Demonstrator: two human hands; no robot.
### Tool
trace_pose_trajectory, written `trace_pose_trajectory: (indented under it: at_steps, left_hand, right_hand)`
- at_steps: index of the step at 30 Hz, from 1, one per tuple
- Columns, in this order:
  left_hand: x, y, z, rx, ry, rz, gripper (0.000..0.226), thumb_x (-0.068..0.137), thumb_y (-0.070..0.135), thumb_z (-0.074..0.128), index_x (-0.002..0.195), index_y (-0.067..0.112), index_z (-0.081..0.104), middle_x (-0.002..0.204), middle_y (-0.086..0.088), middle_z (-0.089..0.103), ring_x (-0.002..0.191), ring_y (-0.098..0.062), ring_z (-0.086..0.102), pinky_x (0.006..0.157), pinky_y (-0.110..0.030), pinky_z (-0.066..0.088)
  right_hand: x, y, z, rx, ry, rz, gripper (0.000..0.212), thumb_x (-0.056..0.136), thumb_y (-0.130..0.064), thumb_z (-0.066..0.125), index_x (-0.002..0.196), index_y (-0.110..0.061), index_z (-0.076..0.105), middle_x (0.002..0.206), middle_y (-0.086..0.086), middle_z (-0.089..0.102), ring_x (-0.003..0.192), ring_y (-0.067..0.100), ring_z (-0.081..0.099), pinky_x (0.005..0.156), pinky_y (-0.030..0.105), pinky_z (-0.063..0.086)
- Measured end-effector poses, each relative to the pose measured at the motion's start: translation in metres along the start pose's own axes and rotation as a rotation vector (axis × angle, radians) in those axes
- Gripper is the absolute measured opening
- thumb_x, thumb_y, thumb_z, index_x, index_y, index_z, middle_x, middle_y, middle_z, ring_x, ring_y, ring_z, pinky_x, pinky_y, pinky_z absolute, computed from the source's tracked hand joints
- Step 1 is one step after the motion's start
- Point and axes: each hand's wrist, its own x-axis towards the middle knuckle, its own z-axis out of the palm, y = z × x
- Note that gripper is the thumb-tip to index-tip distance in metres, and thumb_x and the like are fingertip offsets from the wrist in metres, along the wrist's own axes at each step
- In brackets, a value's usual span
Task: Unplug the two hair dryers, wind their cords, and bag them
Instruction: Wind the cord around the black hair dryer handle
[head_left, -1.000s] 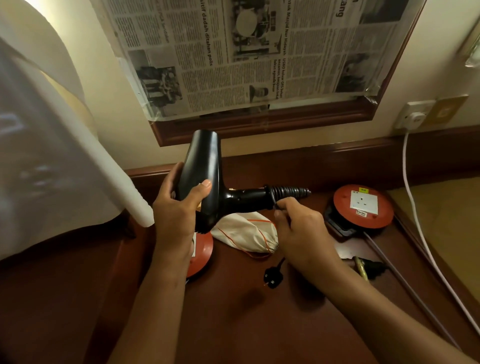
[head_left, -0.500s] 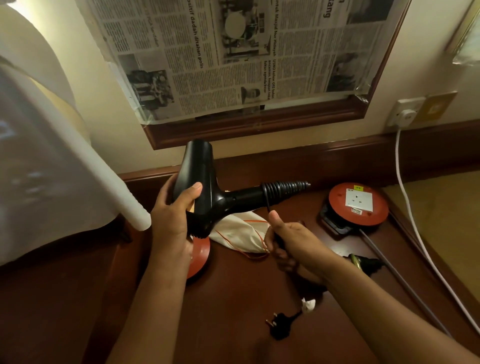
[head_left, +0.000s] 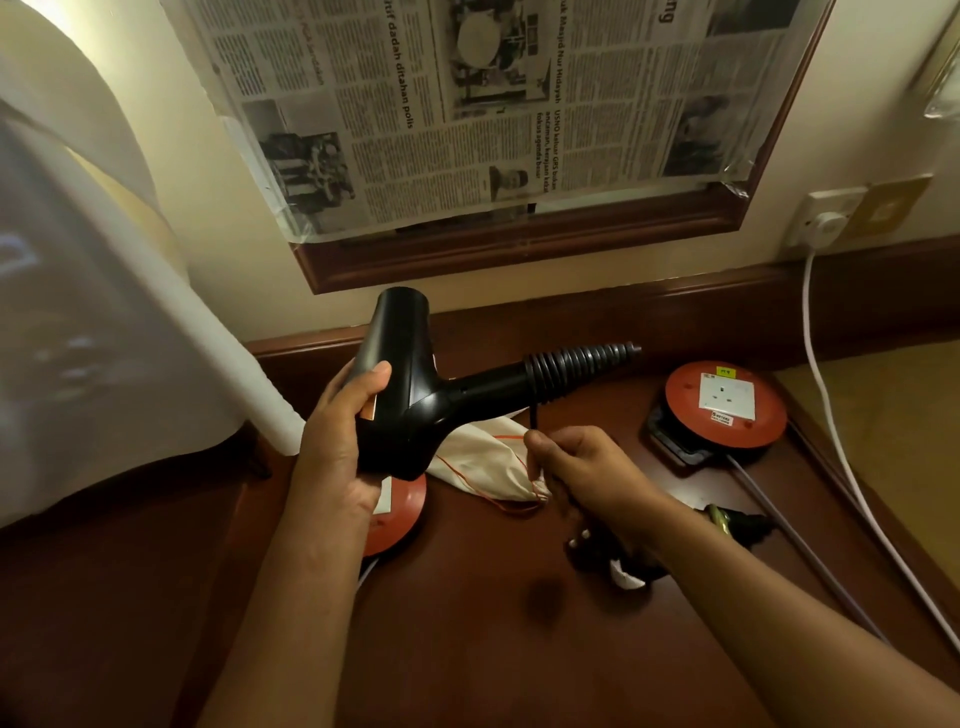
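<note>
- White curtain (head_left: 104, 291) hangs left of the left hand, its hem close beside the wrist.
- Left hand (head_left: 340, 431) grips the barrel of the black hair dryer (head_left: 410, 395), held above the dark wooden table (head_left: 467, 649); nozzle points up, handle runs right toward the right hand.
- Under the left hand — an orange cord reel (head_left: 397, 512), mostly hidden.
- Between the hands: cream drawstring bag (head_left: 485, 460) with an orange cord, lying on the table below the dryer.
- Above the hands, a newspaper (head_left: 467, 114) taped over a framed panel; readable: "ditahan polis", "Masjid Nur Hidayah".
- Right hand (head_left: 582, 467) pinches the black cord (head_left: 535, 421) just below the ribbed sleeve.
- Right of it — a second orange reel (head_left: 727, 402) with a white socket face, yellow tag, small label too small to read.
- Far right: white cable (head_left: 818, 364) from the wall socket (head_left: 826, 218).
</note>
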Motion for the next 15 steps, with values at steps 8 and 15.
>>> trace_pose_trajectory:
  at_steps: [8, 15]
  left_hand:
    - [-0.008, 0.014, 0.003, -0.023, -0.069, -0.025, 0.053, 0.07, 0.028, 0.067, 0.12, 0.014, 0.059, 0.11, -0.013, 0.064, 0.084, -0.025, 0.068, 0.058, -0.033, 0.058]
    - [-0.01, 0.018, 0.007, -0.008, -0.142, -0.034, 0.045, 0.073, 0.024, 0.062, 0.116, 0.01, 0.06, 0.092, -0.01, 0.068, 0.071, -0.02, 0.071, 0.059, -0.03, 0.059]
  right_hand:
    - [0.009, -0.002, -0.017, 0.231, -0.158, 0.027, 0.046, 0.085, -0.046, 0.048, 0.065, -0.004, 0.054, 0.05, -0.001, 0.021, 0.044, 0.01, 0.018, 0.042, 0.018, 0.019]
    - [0.016, -0.015, -0.029, 0.167, -0.12, -0.034, 0.032, 0.091, -0.03, 0.048, 0.066, -0.02, 0.067, 0.056, 0.0, 0.026, 0.051, 0.014, 0.021, 0.048, 0.027, 0.021]
